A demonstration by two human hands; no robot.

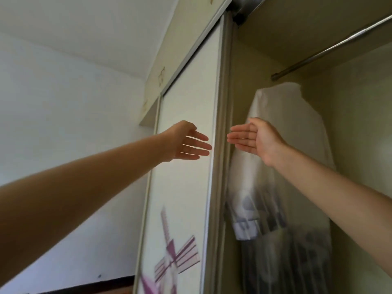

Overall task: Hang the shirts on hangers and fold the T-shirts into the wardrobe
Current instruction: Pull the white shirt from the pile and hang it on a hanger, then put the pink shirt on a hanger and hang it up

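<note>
While blurred, seemingly plastic-covered, the hanging garment (282, 166) sits behind the flat-fingered, empty right hand (252, 141); the left hand (188, 143), fingers straight, is well aside.

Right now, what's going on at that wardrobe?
A person is reaching up with both hands at an open wardrobe, holding nothing. The left hand is spread in front of the sliding door, near its edge. The right hand is flat, fingers straight, just inside the opening. Behind it hangs a garment in a clear cover, below the rail. No shirt or hanger is in hand.
</note>
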